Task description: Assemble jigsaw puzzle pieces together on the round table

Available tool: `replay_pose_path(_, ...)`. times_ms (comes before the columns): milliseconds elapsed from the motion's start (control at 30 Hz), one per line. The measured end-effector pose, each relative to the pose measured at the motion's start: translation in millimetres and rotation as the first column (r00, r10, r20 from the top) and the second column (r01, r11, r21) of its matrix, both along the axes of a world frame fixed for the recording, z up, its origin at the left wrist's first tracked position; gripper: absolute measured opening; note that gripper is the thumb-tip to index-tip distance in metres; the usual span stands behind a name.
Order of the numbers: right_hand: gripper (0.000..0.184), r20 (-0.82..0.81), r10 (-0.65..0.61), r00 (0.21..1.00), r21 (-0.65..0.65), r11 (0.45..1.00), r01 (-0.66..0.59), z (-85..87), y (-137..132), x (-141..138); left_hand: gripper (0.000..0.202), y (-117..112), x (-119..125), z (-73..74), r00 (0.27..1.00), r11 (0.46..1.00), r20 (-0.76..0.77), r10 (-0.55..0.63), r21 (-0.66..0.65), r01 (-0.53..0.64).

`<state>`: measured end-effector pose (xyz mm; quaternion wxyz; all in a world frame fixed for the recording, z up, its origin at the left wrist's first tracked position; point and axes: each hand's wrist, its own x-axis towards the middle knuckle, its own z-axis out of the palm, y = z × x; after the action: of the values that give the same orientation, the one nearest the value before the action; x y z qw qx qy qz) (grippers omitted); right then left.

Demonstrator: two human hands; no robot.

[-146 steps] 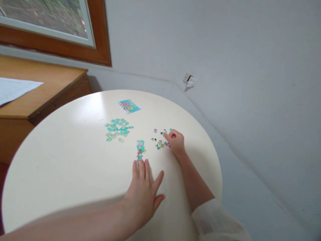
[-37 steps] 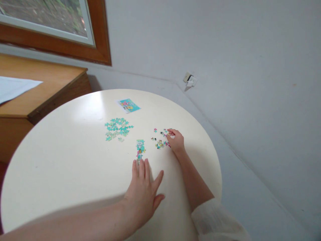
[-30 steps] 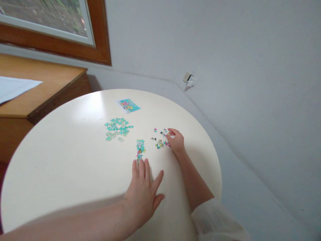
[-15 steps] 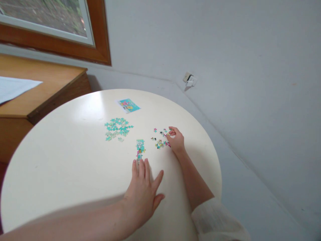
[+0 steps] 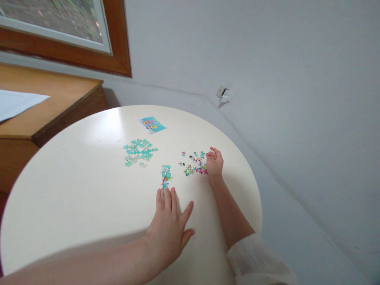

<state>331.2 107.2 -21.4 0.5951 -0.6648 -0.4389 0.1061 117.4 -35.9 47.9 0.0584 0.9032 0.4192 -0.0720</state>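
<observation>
My left hand (image 5: 168, 229) lies flat with its fingers spread, fingertips on the lower end of a narrow joined strip of jigsaw puzzle (image 5: 166, 174). The strip shows a cartoon figure on turquoise; its lower end is under the fingers. Farther right, my right hand (image 5: 215, 164) hovers at the right edge of a loose group of multicoloured puzzle pieces (image 5: 196, 159), pink, yellow and turquoise. Its fingers are loosely bent and apart, and I see nothing held between them. A pile of mostly turquoise puzzle pieces (image 5: 139, 151) sits to the left, beyond the strip.
A printed picture card (image 5: 152, 124) rests toward the back of the round white table (image 5: 89, 190). A wooden cabinet (image 5: 68, 91) with a white sheet (image 5: 20, 102) stands at the left. Behind is a wall with a plugged socket (image 5: 225, 95).
My right hand has shifted a little to the right, off the multicoloured pieces, so more of them show. My left hand and the strip have stayed in place.
</observation>
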Motion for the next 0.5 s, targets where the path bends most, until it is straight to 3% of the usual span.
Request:
replay_pose_path(267, 0.044, -0.145, -0.046, 0.988, 0.094, 0.994, 0.060, -5.6, 2, 14, 0.057, -1, -1, 0.1, 1.000, 1.000, 0.003, -0.002, 0.006, 0.002)
replay_pose_path(500, 0.035, -0.247, -0.005, 0.969, 0.163, 0.985, 0.047, -3.5, 2, 12, 0.058, 0, -1, 0.2, 1.000, 1.000, -0.008, -0.006, -0.007, 0.006)
